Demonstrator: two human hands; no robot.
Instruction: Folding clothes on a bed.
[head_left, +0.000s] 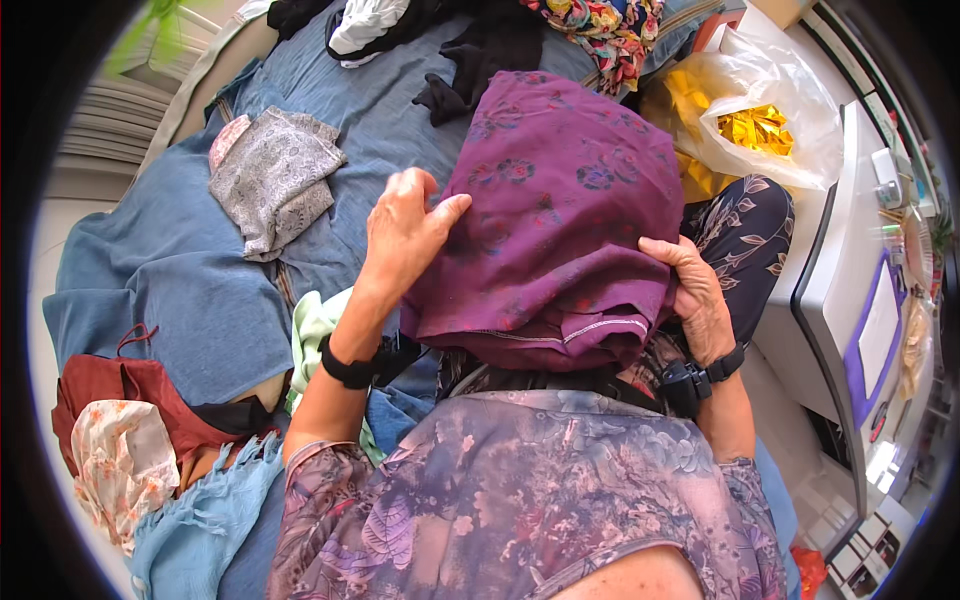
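Observation:
A purple cloth with a flower print (555, 210) lies bunched over my lap, its stitched hem near my waist. My right hand (686, 289) grips its right edge, thumb on top and fingers underneath. My left hand (409, 221) is at the cloth's left edge, thumb apart from the curled fingers; whether it pinches any fabric I cannot tell. To the left, a folded grey paisley cloth (277, 180) rests on a blue cover (202, 277), with a pink patterned piece (229, 141) partly under it.
Light green cloth (311, 322) lies beside my left forearm. Dark red (124, 382), cream floral (124, 457) and fringed light blue (206, 517) fabrics are at lower left. Black (487, 60) and colourful floral (615, 37) cloths lie ahead. A plastic bag (795, 97) with gold foil stands by a white cabinet (817, 300).

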